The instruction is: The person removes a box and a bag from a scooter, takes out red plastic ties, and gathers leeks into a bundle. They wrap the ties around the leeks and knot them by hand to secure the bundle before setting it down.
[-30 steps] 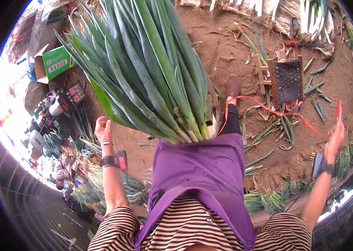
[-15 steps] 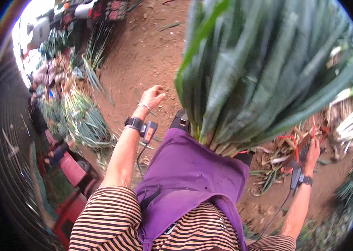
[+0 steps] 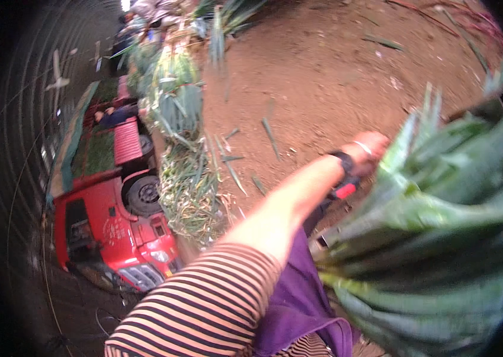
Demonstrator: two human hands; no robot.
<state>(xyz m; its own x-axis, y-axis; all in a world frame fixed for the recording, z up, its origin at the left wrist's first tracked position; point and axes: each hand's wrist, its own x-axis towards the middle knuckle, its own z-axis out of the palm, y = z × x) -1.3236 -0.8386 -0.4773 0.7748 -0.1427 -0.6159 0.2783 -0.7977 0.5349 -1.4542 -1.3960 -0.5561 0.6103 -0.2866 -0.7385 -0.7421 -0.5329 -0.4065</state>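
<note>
A big bundle of long green onions [image 3: 424,217] fills the lower right, its broad leaves fanning to the right and partly smeared by motion. Its base end is close against my purple apron [image 3: 299,297]. My left hand [image 3: 370,149] reaches across the upper side of the bundle, right beside the leaves. The wrist carries a light bracelet and a black strap with a small device [image 3: 347,189]. Blur and the angle hide the fingers, so I cannot see whether they grip a leaf. My right hand is out of sight.
Brown soil [image 3: 305,77] with scattered leaf scraps spreads ahead. Heaped green onions [image 3: 177,95] run along the left, beside a red truck [image 3: 111,232]. A dark-sleeved arm [image 3: 117,116] shows near the truck bed. Reddish cords [image 3: 472,21] lie at the far right.
The view has swung left, bringing the truck closer to the middle. The green onion bundle now lies at lower right, my left arm stretches toward it, and my right hand has left the picture.
</note>
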